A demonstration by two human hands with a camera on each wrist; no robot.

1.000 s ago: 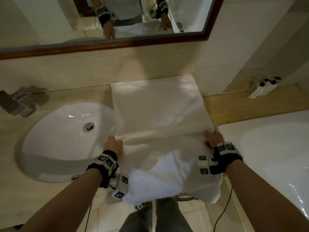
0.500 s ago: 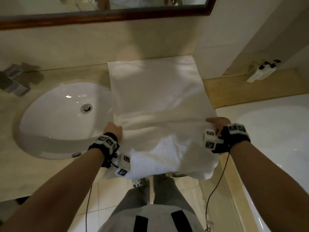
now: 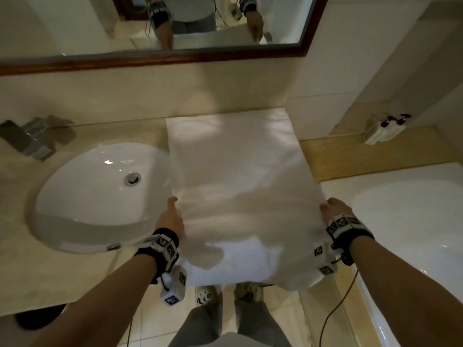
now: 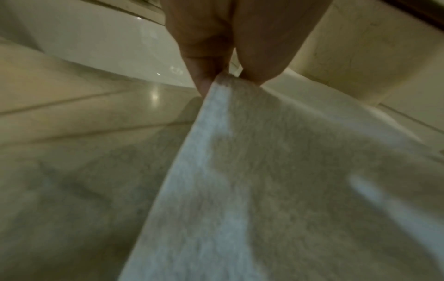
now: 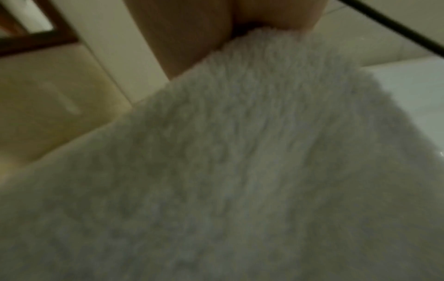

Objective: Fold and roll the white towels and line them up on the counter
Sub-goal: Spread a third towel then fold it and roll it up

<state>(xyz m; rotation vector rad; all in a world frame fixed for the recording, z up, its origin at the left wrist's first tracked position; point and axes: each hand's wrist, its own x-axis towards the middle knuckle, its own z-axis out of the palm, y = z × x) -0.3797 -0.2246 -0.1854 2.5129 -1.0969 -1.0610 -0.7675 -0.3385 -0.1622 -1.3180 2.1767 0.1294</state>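
A large white towel (image 3: 238, 176) lies spread on the beige counter (image 3: 62, 266) to the right of the sink, its far end against the wall and its near end hanging over the counter's front edge. My left hand (image 3: 172, 214) pinches the towel's left edge (image 4: 223, 83) between thumb and fingers. My right hand (image 3: 330, 209) pinches the right edge (image 5: 264, 38) at the same height. Between the hands the cloth is lifted a little and taut.
An oval white sink (image 3: 100, 194) with a metal drain sits left of the towel, a chrome tap (image 3: 32, 139) behind it. A white bathtub (image 3: 406, 221) lies to the right, with a wooden ledge (image 3: 363, 154) holding small toiletry bottles (image 3: 383, 128). A framed mirror (image 3: 175, 28) hangs above.
Both hands have kept their pinch on the towel's side edges and drawn it taut, smoothing the raised fold between them. The head view has shifted up and down.
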